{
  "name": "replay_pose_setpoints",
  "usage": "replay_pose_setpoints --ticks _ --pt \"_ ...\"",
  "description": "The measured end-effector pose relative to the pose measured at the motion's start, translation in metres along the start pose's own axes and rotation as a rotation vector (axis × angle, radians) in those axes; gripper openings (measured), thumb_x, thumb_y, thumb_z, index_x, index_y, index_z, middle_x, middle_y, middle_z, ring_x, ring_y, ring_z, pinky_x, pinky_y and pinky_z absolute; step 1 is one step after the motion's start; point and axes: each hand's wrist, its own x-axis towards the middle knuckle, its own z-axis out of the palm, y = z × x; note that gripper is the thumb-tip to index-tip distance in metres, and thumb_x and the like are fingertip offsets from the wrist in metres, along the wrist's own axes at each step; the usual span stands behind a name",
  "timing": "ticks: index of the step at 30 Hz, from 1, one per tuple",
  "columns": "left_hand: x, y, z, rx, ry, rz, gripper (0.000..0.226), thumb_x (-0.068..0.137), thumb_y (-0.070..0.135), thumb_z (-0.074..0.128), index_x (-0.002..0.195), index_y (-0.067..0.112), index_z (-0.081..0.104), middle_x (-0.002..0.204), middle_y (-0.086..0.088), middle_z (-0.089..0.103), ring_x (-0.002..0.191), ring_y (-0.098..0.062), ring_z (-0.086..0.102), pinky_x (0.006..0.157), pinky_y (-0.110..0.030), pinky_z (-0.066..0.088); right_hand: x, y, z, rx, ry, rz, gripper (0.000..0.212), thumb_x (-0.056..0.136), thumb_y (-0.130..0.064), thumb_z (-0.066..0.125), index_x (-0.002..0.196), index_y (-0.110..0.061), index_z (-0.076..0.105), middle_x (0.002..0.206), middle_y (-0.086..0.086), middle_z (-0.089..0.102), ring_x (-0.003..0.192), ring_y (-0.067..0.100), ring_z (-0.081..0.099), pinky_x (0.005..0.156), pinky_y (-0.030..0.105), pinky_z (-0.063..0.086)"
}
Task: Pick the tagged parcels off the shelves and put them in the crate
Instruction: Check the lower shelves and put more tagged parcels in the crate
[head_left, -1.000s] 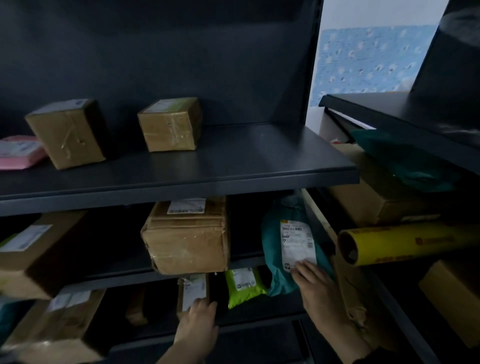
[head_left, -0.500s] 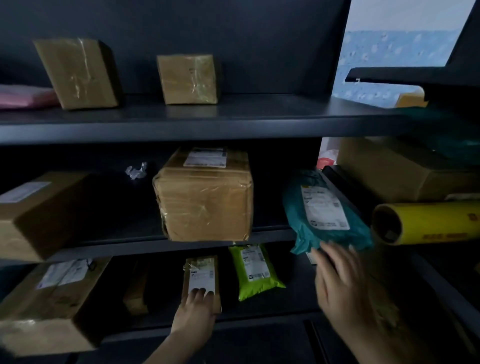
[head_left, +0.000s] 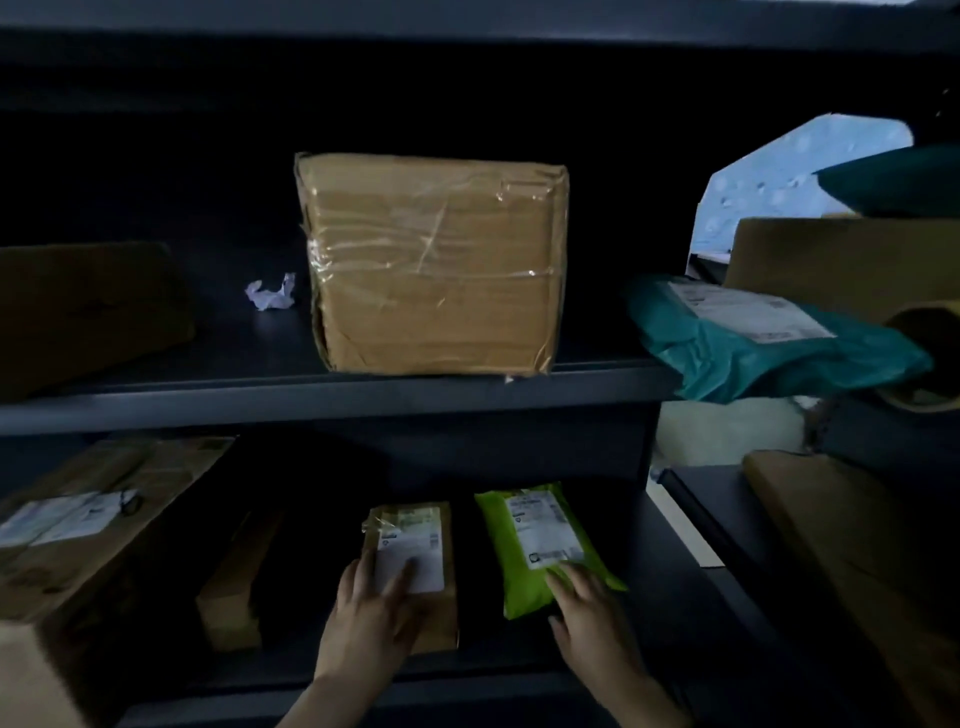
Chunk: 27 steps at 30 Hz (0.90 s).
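Since half a second ago, the right hand (head_left: 589, 618) has left the teal mailer (head_left: 769, 348) on the middle shelf (head_left: 311, 402) and dropped to the lower shelf (head_left: 675, 597). Its straight fingers now touch the near end of the lime-green mailer (head_left: 535, 540) without gripping it. The left hand (head_left: 371, 618) has stayed on the small brown parcel (head_left: 415, 540), lying flat and released, with its fingers spread over the near part of the white label.

The two tagged parcels lie side by side near the front of the lower shelf, the brown one on the left and the green one on the right, close but apart. Farther left on that shelf stand a narrow cardboard box (head_left: 234, 587) and a large labelled carton (head_left: 78, 530).

On the middle shelf a big taped cardboard box (head_left: 431, 265) stands at the centre, with a scrap of crumpled paper (head_left: 271, 293) just left of it. The teal mailer hangs over the shelf's right end, label up.
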Motion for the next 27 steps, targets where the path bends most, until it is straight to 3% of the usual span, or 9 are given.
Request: replay_pose_setpoints --ticks 4,10,13,16,19,21,23,25,27 --pt "0.004 -0.009 0.014 -0.103 0.047 0.046 0.063 0.093 0.044 0.048 0.148 0.039 0.017 0.159 0.0 -0.01 0.143 -0.025 0.016 0.108 -0.028 0.034 0.031 0.002 0.03 -0.086 -0.042 0.03 0.078 0.025 -0.023 0.087 0.1 -0.034 0.071 0.108 0.002 0.069 0.096 0.024 0.068 0.068 0.033 0.058" --pt "0.002 -0.01 0.032 -0.141 0.094 0.051 0.066 0.09 0.041 0.055 0.146 0.04 0.022 0.16 0.0 -0.004 0.142 -0.025 0.022 0.11 -0.027 0.032 0.039 0.008 0.047 -0.101 0.053 -0.001 0.039 0.027 -0.011 0.089 0.059 -0.025 0.072 0.075 -0.002 0.069 0.064 0.019 0.067 0.053 0.026 0.054" --pt "0.001 -0.009 0.042 -0.097 0.131 0.07 0.067 0.083 0.038 0.066 0.143 0.034 0.036 0.159 -0.007 0.008 0.137 -0.031 0.034 0.107 -0.032 0.039 0.034 0.008 0.047 -0.093 0.05 0.013 0.037 0.018 -0.008 0.089 0.041 -0.019 0.062 0.06 -0.003 0.065 0.048 0.017 0.061 0.04 0.02 0.045" --pt "-0.001 -0.01 0.052 -0.02 0.129 0.091 0.072 0.044 0.039 0.092 0.111 0.029 0.069 0.131 -0.021 0.056 0.09 -0.036 0.07 0.065 -0.034 0.061 0.028 0.006 0.044 -0.109 0.069 0.023 0.037 0.012 -0.007 0.087 0.036 -0.016 0.06 0.05 0.0 0.059 0.038 0.017 0.055 0.034 0.017 0.039" --pt "-0.004 -0.007 0.058 0.018 0.221 0.112 0.078 0.029 0.039 0.096 0.102 0.028 0.073 0.113 -0.019 0.067 0.073 -0.032 0.072 0.051 -0.029 0.058 0.019 0.007 0.042 -0.14 0.111 -0.008 0.037 0.011 -0.009 0.086 0.037 -0.019 0.061 0.044 0.0 0.056 0.038 0.015 0.055 0.037 0.016 0.04" --pt "-0.01 -0.002 0.053 0.027 0.187 0.152 0.077 0.036 0.041 0.094 0.109 0.028 0.071 0.121 -0.017 0.064 0.083 -0.033 0.071 0.056 -0.03 0.059 0.017 0.009 0.042 -0.156 0.137 -0.04 0.036 0.016 -0.012 0.087 0.041 -0.021 0.063 0.045 -0.001 0.056 0.042 0.013 0.056 0.041 0.017 0.043" --pt "-0.009 0.0 0.051 -0.074 0.161 0.138 0.07 0.059 0.039 0.086 0.124 0.031 0.062 0.141 -0.012 0.047 0.108 -0.037 0.062 0.075 -0.037 0.059 0.018 0.011 0.041 -0.154 0.165 -0.065 0.035 0.023 -0.017 0.089 0.048 -0.023 0.065 0.051 -0.004 0.058 0.05 0.012 0.059 0.046 0.02 0.046" --pt "-0.004 -0.004 0.05 -0.095 0.19 0.146 0.065 0.068 0.043 0.079 0.128 0.034 0.058 0.147 -0.009 0.04 0.115 -0.036 0.058 0.079 -0.039 0.058 0.023 0.012 0.041 -0.136 0.215 -0.066 0.039 0.029 -0.02 0.091 0.061 -0.023 0.069 0.064 -0.006 0.062 0.06 0.014 0.063 0.053 0.024 0.051" --pt "0.004 -0.009 0.049 -0.011 0.155 0.142 0.065 0.076 0.063 0.054 0.136 0.04 0.045 0.155 -0.001 0.026 0.13 -0.03 0.045 0.091 -0.033 0.052 0.029 0.012 0.041 -0.114 0.236 -0.045 0.053 0.028 -0.018 0.091 0.078 -0.021 0.072 0.08 -0.003 0.068 0.072 0.017 0.068 0.061 0.027 0.056"
